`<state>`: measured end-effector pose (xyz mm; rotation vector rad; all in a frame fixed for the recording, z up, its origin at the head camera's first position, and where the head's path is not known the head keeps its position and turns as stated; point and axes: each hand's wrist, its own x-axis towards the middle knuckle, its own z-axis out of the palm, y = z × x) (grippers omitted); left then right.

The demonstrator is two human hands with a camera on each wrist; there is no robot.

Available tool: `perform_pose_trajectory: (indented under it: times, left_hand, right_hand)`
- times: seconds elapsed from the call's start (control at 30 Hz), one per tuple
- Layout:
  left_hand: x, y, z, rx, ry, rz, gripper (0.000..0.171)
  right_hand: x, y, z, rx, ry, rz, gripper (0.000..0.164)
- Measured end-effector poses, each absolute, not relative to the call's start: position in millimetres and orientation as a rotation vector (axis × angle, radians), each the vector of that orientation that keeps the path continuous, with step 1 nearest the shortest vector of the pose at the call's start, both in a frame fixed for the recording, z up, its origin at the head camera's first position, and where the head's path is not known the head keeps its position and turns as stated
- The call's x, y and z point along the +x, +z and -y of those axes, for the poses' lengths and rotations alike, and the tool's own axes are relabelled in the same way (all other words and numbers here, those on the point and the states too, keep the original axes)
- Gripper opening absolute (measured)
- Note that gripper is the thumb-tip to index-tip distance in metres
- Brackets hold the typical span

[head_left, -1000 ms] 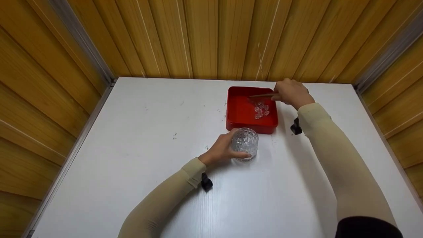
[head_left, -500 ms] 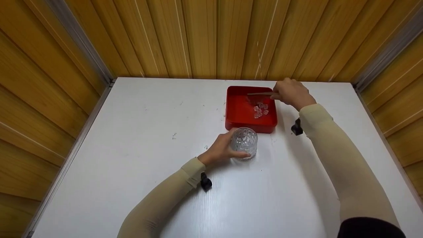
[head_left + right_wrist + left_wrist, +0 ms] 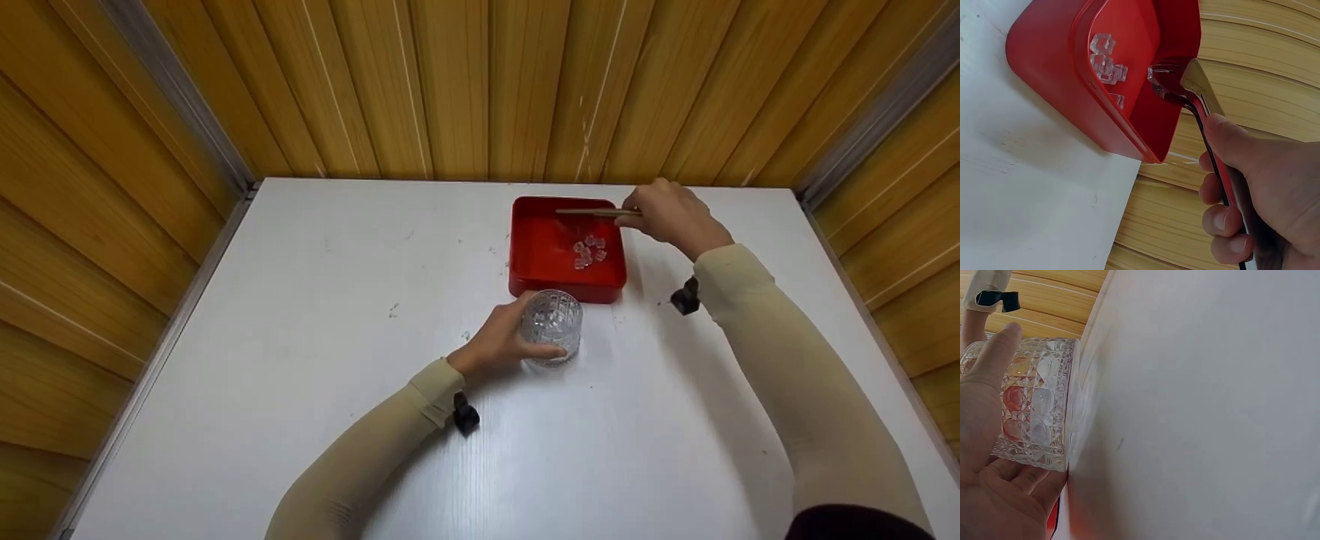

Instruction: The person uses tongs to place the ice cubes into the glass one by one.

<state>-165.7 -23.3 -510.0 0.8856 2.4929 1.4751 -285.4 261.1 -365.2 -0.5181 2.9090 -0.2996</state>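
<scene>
My left hand (image 3: pixel 504 341) holds a clear cut-glass tumbler (image 3: pixel 553 328) upright on the white table, thumb on the near side and fingers around the far side. The glass's faceted wall (image 3: pixel 1039 402) fills much of the left wrist view. My right hand (image 3: pixel 670 215) grips metal tongs (image 3: pixel 592 212) over the back right of a red square tray (image 3: pixel 568 289). In the right wrist view, a clear cube (image 3: pixel 1154 77) shows at the tips of the tongs (image 3: pixel 1207 112). Several clear ice-like cubes (image 3: pixel 587 253) lie on the tray's floor.
The white table (image 3: pixel 337 315) backs onto a yellow wood-panelled wall (image 3: pixel 450 90), with similar panels at both sides. The glass stands right in front of the tray's near wall. Small dark marks dot the tabletop.
The tongs have risen slightly from the tray's floor and turned more level. My right forearm has shifted a little to the right. The left hand and glass have stayed in place.
</scene>
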Motion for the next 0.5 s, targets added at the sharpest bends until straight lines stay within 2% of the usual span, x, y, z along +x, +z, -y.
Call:
perform_pose_trajectory:
  times: [0.5]
  left_hand:
    - [-161.1,-508.4,23.5,0.859,1.496,-2.454,0.084]
  right_hand:
    - [-266.2,-365.9,-268.3,-0.546,-0.365,-2.935,0.024]
